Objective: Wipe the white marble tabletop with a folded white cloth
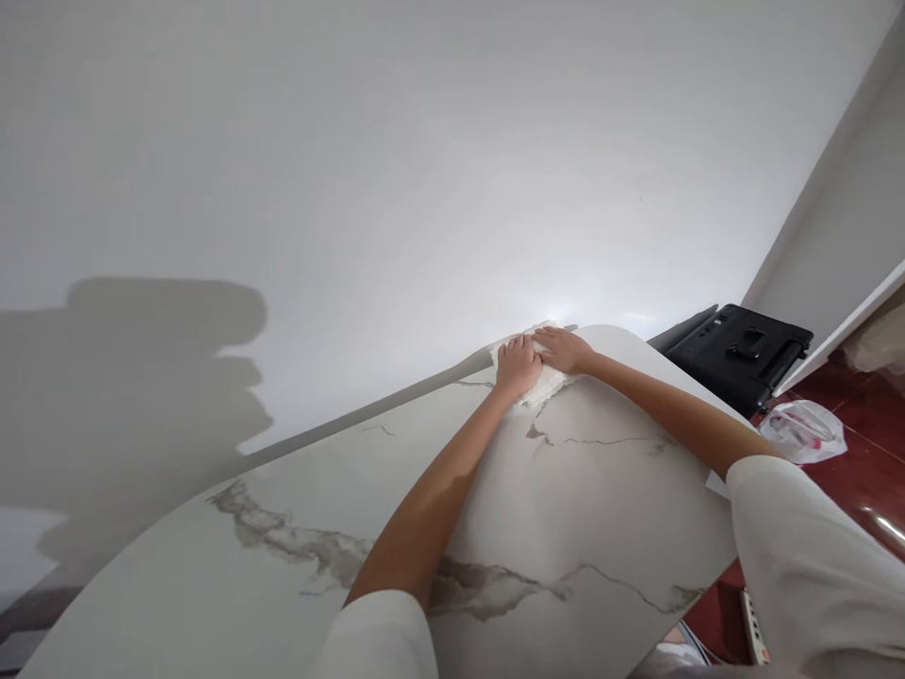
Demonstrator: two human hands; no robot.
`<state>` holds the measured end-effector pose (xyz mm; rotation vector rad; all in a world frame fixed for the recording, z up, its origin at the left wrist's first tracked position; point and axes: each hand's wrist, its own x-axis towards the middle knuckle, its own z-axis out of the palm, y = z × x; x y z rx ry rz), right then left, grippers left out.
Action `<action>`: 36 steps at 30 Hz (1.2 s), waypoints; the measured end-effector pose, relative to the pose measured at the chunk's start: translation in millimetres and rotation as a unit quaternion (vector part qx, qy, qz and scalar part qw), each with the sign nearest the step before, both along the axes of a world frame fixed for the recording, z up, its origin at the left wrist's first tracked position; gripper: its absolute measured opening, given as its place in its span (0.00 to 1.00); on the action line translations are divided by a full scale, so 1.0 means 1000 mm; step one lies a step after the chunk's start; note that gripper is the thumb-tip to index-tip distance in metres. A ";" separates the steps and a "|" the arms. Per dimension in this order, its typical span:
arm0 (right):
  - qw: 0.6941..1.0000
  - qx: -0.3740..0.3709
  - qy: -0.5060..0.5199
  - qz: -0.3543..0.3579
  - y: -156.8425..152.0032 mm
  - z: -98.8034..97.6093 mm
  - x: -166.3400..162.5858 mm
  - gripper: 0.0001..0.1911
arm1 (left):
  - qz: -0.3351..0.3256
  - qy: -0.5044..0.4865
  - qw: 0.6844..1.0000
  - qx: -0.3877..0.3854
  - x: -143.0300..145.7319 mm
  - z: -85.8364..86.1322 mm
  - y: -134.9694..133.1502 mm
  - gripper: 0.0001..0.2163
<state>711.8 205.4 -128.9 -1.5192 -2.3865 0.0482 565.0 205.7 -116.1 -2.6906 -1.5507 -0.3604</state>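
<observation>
- A white cloth point(541, 387) is seen bunched at the far, rounded end of the marbled tabletop point(566, 509), close to the wall point(424, 141).
- The cloth is crumpled. The part that shows runs from the far edge back toward the person, but its long axis cannot be told for certain.
- The left hand point(518, 366) is laid palm-down on the cloth, fingers together and slightly curled, not clamped around it.
- The right hand point(564, 349) is pressed flat on the cloth just beside the left, fingers together and stretched toward it.
- A black case point(742, 354) is set on the red floor point(869, 471) beyond the tabletop, its handle uppermost.
- A clear plastic bag point(802, 429) is left near the case. Something reddish shows through it, but what it is cannot be told.
</observation>
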 end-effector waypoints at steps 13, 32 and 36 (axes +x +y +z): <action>0.998 -0.010 -0.055 -0.022 -0.085 0.001 0.029 0.29 | -0.023 -0.030 0.999 -0.008 0.027 0.001 -0.077 0.24; 1.000 0.012 -0.013 0.010 -0.313 0.015 0.015 0.31 | -0.040 -0.105 0.953 -0.282 0.005 0.026 -0.281 0.35; 0.999 0.005 -0.024 -0.022 -0.309 0.011 0.043 0.31 | -0.047 -0.126 0.944 -0.301 0.032 0.029 -0.279 0.34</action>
